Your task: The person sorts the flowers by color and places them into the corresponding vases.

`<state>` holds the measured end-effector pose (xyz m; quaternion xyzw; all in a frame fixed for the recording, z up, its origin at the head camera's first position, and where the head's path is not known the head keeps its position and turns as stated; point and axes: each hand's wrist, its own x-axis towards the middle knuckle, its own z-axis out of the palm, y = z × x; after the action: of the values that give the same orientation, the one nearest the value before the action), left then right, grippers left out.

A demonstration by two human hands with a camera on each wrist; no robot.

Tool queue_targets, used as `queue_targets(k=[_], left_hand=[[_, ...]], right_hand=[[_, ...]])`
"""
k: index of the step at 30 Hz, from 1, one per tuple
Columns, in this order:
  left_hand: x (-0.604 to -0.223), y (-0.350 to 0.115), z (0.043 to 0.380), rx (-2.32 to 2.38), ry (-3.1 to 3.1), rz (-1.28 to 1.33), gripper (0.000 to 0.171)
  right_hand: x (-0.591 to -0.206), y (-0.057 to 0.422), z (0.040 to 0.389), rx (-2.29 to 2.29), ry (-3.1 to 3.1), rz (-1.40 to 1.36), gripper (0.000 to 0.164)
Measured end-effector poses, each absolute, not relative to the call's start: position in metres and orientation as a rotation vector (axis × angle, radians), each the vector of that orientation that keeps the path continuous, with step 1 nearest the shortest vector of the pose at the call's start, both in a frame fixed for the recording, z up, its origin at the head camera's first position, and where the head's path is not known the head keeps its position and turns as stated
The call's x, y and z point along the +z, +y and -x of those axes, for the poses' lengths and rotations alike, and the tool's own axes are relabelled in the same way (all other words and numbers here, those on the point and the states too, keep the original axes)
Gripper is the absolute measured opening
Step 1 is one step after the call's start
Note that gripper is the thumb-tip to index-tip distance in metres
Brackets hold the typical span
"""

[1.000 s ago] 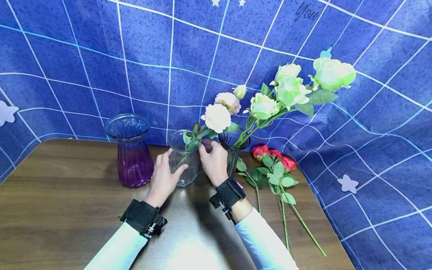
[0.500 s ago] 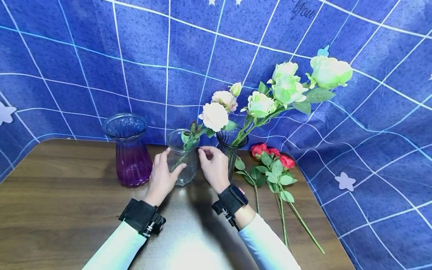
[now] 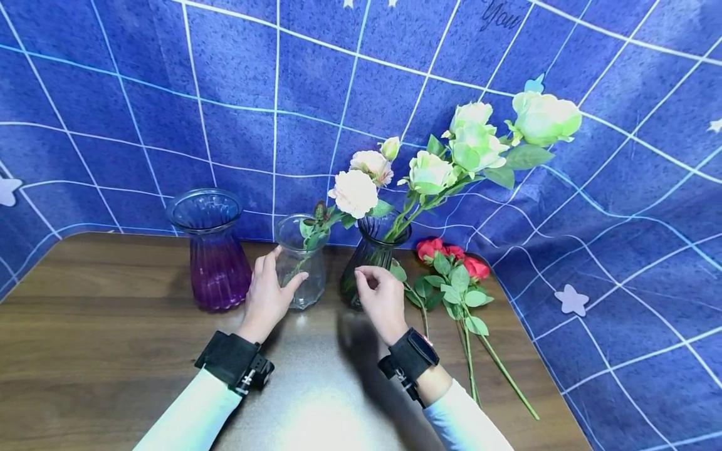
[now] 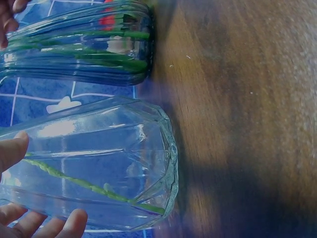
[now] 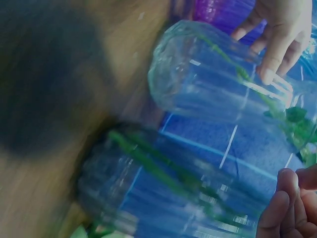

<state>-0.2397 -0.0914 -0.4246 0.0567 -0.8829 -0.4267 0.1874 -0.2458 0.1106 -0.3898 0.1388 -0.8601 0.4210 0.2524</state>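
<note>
My left hand (image 3: 266, 297) holds the clear glass vase (image 3: 312, 282), thumb on the near side and fingers round the other side. In that vase a pale pink flower (image 3: 353, 193) leans right; its green stem (image 4: 84, 183) slants down to the base in the left wrist view. My right hand (image 3: 383, 297) is in front of the dark ribbed vase (image 3: 351, 285), fingers loosely curled, thumb and index tips close together, with nothing seen between them. Light green roses (image 3: 478, 147) stand in the dark vase, leaning far right.
A blue-and-purple vase (image 3: 219, 269) stands left of my left hand. Red roses (image 3: 476, 268) with leafy stems lie on the right of the wooden table (image 3: 113, 351). A blue cloth (image 3: 237, 81) with white lines hangs behind, close to the table's back edge.
My right hand has moved away from the clear vase, right and toward me, to the front of the dark vase. The left hand stays on the clear vase; the pink flower keeps its place.
</note>
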Motion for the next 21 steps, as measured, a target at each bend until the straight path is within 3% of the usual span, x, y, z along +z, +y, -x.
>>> queue_targets(k=[21], left_hand=[[-0.426,-0.091,0.241,-1.194,-2.482,-0.160,0.076]], right_hand=[[-0.424,0.216,0.230,0.861,-2.594,-0.038,0.011]])
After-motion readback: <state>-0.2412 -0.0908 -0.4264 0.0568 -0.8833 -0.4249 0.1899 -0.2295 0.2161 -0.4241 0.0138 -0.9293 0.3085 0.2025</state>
